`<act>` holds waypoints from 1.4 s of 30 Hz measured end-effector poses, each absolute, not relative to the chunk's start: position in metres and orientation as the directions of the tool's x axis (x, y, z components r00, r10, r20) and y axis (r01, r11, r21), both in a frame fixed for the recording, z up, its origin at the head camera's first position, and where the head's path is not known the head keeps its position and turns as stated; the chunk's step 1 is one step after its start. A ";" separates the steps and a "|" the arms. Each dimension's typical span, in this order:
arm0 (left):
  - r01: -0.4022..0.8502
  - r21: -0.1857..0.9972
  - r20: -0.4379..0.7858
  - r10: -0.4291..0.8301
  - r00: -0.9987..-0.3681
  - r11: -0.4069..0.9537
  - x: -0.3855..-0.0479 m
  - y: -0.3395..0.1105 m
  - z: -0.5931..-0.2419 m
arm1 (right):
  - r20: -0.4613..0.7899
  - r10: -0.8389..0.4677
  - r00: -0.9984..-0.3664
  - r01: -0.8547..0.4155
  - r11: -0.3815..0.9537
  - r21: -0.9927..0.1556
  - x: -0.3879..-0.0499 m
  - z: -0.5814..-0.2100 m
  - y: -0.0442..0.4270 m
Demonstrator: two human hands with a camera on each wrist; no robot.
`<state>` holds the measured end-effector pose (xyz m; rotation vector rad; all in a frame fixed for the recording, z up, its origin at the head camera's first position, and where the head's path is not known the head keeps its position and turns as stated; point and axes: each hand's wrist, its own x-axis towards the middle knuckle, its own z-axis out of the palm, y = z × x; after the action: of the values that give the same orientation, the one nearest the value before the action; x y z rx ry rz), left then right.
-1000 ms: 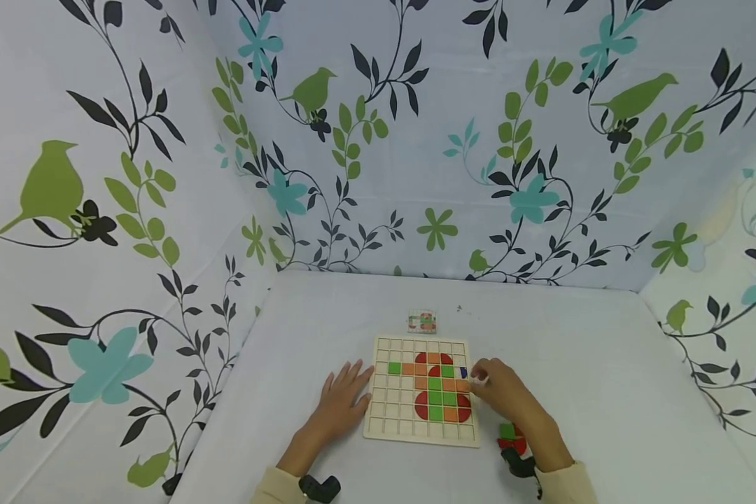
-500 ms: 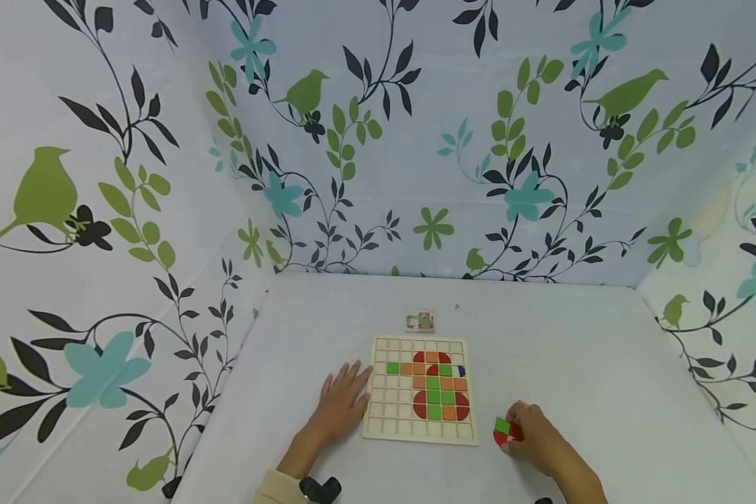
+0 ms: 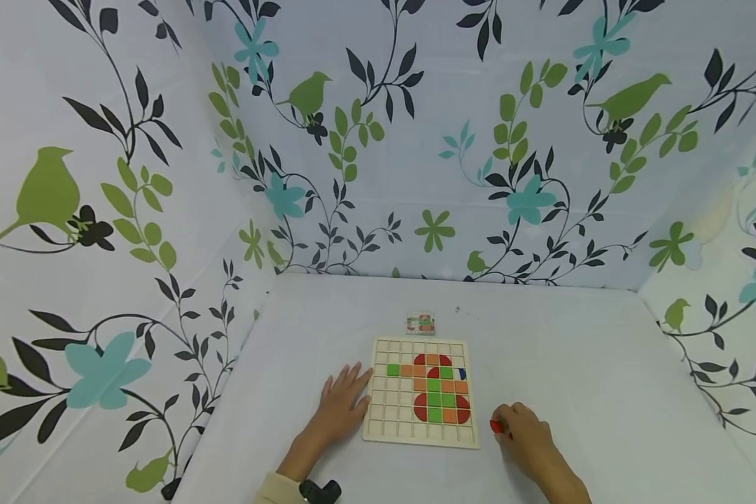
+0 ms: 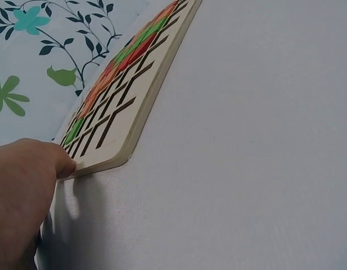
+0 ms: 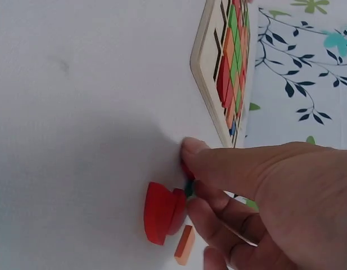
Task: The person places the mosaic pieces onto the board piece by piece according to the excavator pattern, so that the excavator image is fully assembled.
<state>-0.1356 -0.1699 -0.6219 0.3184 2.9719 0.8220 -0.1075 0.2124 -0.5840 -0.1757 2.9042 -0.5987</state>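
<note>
A wooden grid board (image 3: 387, 420) lies on the table with red, orange and green tiles and one blue tile set in its cells. My left hand (image 3: 339, 408) rests at the board's left edge, fingers straight; its thumb (image 4: 63, 160) touches the board's corner in the left wrist view. To the right of the board, my right hand (image 3: 526, 437) pinches a red tile (image 5: 186, 170) between thumb and fingers, mostly hidden. A green tile (image 5: 189, 189) shows at the fingertips. Beside them, red pieces (image 5: 157, 214) and an orange tile (image 5: 184, 244) lie on the table.
A small pattern card (image 3: 421, 323) lies behind the board. White cloth (image 3: 579, 350) covers the table. Patterned fabric walls (image 3: 378, 175) with birds and leaves stand at the back and sides.
My right hand has left the board's right edge, moved right and down to the loose tiles, and now pinches a red one. The left hand stays at the board.
</note>
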 end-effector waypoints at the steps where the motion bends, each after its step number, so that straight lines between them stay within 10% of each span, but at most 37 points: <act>1: 0.187 0.508 0.016 0.208 -0.978 0.841 -0.136 -0.170 -0.622 | -0.133 -0.150 -0.980 -0.085 0.912 -0.401 -0.108 -0.585 0.211; 42: 0.194 0.526 0.017 0.218 -0.976 0.828 -0.134 -0.173 -0.621 | -0.042 -0.151 -0.988 -0.123 0.912 -0.391 -0.122 -0.586 0.198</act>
<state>-0.1341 -0.1731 -0.6211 0.3335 2.9615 0.8452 -0.1217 0.1980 -0.5863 -0.2155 3.0021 -0.6065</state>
